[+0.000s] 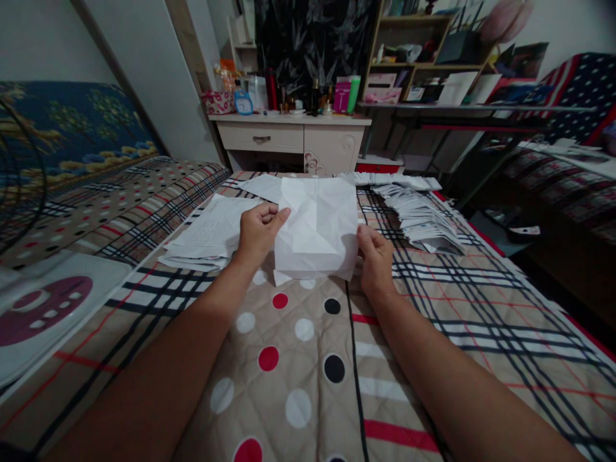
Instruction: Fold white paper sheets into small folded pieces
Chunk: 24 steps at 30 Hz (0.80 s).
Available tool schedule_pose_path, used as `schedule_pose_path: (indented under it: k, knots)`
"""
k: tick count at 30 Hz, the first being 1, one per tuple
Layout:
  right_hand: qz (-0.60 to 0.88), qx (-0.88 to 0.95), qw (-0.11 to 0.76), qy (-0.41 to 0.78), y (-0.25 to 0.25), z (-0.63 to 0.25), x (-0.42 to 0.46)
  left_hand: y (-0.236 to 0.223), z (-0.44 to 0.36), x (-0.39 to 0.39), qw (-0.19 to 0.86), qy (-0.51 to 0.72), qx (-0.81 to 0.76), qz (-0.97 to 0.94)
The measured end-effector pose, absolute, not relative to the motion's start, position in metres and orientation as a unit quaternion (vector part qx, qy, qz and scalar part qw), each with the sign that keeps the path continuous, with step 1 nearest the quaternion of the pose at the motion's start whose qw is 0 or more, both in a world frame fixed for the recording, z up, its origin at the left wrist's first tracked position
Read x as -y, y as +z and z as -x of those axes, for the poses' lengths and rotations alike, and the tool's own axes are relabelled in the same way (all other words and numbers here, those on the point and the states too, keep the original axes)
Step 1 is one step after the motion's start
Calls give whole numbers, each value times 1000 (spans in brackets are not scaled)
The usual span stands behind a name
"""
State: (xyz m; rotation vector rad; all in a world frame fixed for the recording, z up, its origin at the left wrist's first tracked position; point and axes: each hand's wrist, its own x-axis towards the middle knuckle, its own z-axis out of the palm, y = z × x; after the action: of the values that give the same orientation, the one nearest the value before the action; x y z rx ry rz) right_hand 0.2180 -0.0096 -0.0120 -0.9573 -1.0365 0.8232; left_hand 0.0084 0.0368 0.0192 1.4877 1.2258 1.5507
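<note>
A creased white sheet of paper (316,224) is held up over the bed between my two hands. My left hand (261,230) pinches its left edge, thumb on the near face. At the right edge, my right hand (375,256) grips the paper between thumb and curled fingers. Fold lines cross the sheet, and its lower edge bends toward me. To the left lies a stack of flat papers (206,228), partly behind my left hand. On the right, a fanned row of folded papers (418,218) rests on the bedcover.
The patterned bedcover (289,359) spreads under everything. Another row of white papers (392,180) lies along its far edge. Beyond stands a white dresser (260,136) crowded with bottles and boxes. A white plastic package (96,282) sits at the left, and a shelved desk (433,106) at back right.
</note>
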Motion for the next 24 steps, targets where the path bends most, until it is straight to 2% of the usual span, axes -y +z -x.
schedule_pose_path:
  k: [5,10,13,18,24]
  knots:
    - [426,497,646,393,-9,-212,15,21,-10,-34,374,591,-455,-552]
    - [421,494,640,411,-10,-209,17,23,-14,-24,543,512,-407,-527]
    - [412,491,640,423,-9,-208,17,22,-16,-19,604,466,-372,-530]
    - [412,474,640,444,-5,-205,19,21,-18,-20,587,496,-372,-521]
    - [427,415,652,470,-4,-202,16,32,-18,-21,534,493,-459,-512]
